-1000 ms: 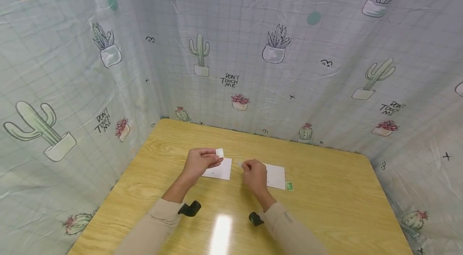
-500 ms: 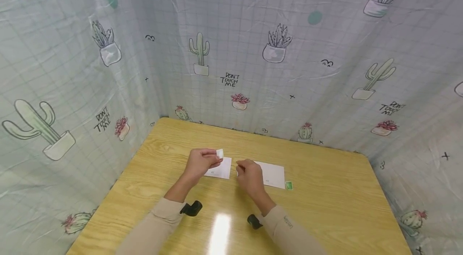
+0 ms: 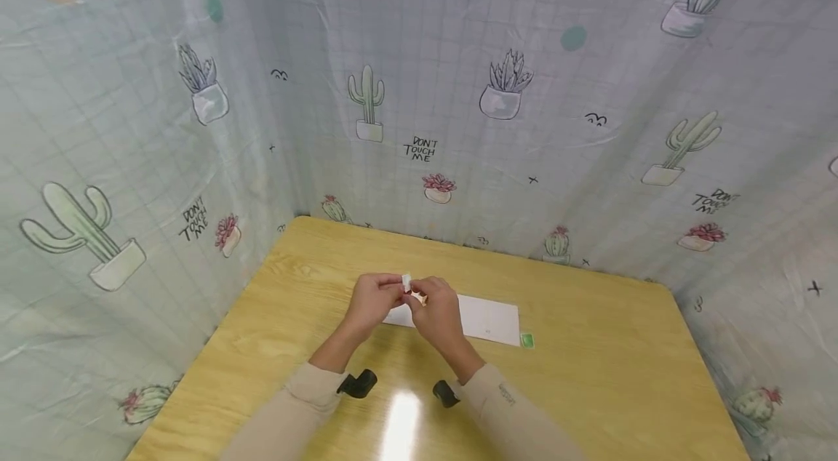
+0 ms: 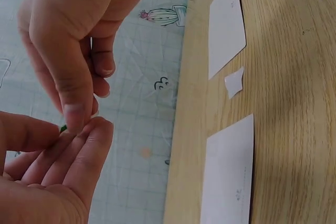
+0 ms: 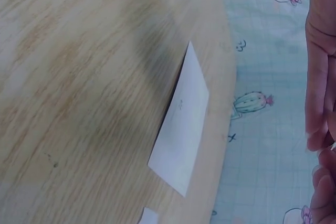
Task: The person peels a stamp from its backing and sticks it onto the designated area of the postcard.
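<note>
Between my two hands is a small stamp [image 3: 406, 283], its white back showing in the head view; a sliver of its green face [image 4: 63, 128] shows in the left wrist view. My left hand [image 3: 369, 303] pinches it between thumb and fingers. Fingertips of my right hand [image 3: 437, 312] meet it from the other side, thumb and fingers closed at its edge. Beneath the hands lies a white envelope [image 3: 397, 315], partly covered. A second white envelope [image 3: 492, 318] lies to its right. Between them rests a small scrap of white paper [image 4: 234, 83], hidden in the head view.
A green stamp [image 3: 527, 340] lies on the wooden table [image 3: 589, 374] by the right envelope's corner. Behind the table's far edge hangs a cactus-print curtain [image 3: 458, 83], which also runs along the left and right sides.
My right hand has let go of a small pale piece of paper and moved left to the stamp. My left hand has shifted slightly right, still pinching the stamp.
</note>
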`<state>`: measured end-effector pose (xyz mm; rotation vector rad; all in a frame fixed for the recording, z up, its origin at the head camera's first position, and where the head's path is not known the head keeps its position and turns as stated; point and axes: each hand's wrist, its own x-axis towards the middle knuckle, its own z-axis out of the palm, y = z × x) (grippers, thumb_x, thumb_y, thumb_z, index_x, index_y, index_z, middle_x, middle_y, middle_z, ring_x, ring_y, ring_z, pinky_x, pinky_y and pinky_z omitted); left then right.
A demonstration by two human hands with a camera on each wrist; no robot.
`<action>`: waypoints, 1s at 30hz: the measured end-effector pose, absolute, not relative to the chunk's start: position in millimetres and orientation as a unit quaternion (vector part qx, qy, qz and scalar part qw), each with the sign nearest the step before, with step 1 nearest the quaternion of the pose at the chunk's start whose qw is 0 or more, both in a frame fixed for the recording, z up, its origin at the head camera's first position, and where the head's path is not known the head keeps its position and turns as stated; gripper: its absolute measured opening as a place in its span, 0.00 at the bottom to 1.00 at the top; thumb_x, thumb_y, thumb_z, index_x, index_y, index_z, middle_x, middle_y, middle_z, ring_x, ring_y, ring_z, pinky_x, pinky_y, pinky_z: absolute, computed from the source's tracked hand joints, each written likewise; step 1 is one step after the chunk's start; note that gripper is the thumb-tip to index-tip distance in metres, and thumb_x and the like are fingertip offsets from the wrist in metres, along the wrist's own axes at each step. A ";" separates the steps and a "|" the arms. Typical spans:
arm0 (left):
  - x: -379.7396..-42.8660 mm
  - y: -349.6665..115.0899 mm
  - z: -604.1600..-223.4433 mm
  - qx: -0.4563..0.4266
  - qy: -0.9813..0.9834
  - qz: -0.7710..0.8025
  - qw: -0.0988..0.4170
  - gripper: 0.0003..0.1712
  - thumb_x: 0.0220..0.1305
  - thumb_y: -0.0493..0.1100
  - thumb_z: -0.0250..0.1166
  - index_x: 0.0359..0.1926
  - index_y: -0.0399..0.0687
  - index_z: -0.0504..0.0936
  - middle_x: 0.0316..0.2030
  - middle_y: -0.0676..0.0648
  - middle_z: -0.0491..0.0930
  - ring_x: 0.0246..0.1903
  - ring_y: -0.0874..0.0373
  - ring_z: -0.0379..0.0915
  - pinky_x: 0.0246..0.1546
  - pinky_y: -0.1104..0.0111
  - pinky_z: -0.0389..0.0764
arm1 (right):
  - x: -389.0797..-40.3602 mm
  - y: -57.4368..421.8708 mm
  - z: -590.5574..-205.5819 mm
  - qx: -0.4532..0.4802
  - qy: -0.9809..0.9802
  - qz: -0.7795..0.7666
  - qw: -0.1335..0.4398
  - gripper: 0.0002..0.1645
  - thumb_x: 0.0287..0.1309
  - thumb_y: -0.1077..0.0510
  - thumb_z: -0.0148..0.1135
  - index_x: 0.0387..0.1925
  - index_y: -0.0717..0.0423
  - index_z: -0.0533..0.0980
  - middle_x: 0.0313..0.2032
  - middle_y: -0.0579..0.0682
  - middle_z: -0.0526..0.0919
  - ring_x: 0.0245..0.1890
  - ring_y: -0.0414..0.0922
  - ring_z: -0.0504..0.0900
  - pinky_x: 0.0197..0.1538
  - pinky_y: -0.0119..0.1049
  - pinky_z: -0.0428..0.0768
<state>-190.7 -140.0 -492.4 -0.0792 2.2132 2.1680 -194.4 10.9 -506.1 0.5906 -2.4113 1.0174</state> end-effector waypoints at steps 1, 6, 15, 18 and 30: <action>-189.6 -139.5 -493.4 -0.019 0.718 0.695 0.022 0.17 0.76 0.33 0.59 0.59 0.27 0.82 0.52 0.29 0.86 0.49 0.46 0.89 0.50 0.60 0.89 | -194.6 10.6 -506.5 0.212 -0.877 0.367 0.228 0.07 0.55 0.61 0.79 0.36 0.59 0.88 0.32 0.51 0.88 0.32 0.47 0.84 0.35 0.35 0.82; -182.8 -138.1 -491.6 0.021 0.741 0.670 0.021 0.20 0.80 0.37 0.54 0.64 0.29 0.79 0.59 0.30 0.83 0.58 0.42 0.84 0.57 0.57 0.86 | -198.2 10.5 -505.8 0.200 -0.877 0.378 0.217 0.05 0.58 0.62 0.77 0.36 0.60 0.89 0.31 0.52 0.89 0.31 0.47 0.84 0.36 0.35 0.82; -183.7 -136.1 -490.3 0.025 0.767 0.641 -0.007 0.20 0.82 0.39 0.53 0.63 0.31 0.80 0.60 0.33 0.83 0.59 0.41 0.84 0.59 0.52 0.85 | -204.8 13.2 -496.8 0.135 -0.854 0.490 0.110 0.07 0.67 0.62 0.69 0.40 0.60 0.91 0.34 0.54 0.92 0.29 0.43 0.83 0.30 0.29 0.79; -186.3 -135.4 -494.0 0.009 0.757 0.653 -0.023 0.19 0.80 0.37 0.57 0.63 0.32 0.81 0.57 0.34 0.85 0.58 0.42 0.85 0.58 0.52 0.85 | -205.6 14.0 -495.4 0.093 -0.828 0.550 0.057 0.08 0.68 0.59 0.68 0.41 0.57 0.91 0.38 0.55 0.93 0.36 0.48 0.88 0.36 0.33 0.85; -202.8 -137.3 -491.4 -0.012 0.698 0.714 -0.042 0.13 0.69 0.30 0.67 0.53 0.30 0.83 0.41 0.37 0.85 0.38 0.58 0.87 0.43 0.69 0.90 | -217.8 16.4 -491.6 -0.037 -0.732 0.678 -0.049 0.11 0.69 0.59 0.67 0.41 0.63 0.89 0.34 0.50 0.92 0.31 0.42 0.82 0.37 0.34 0.82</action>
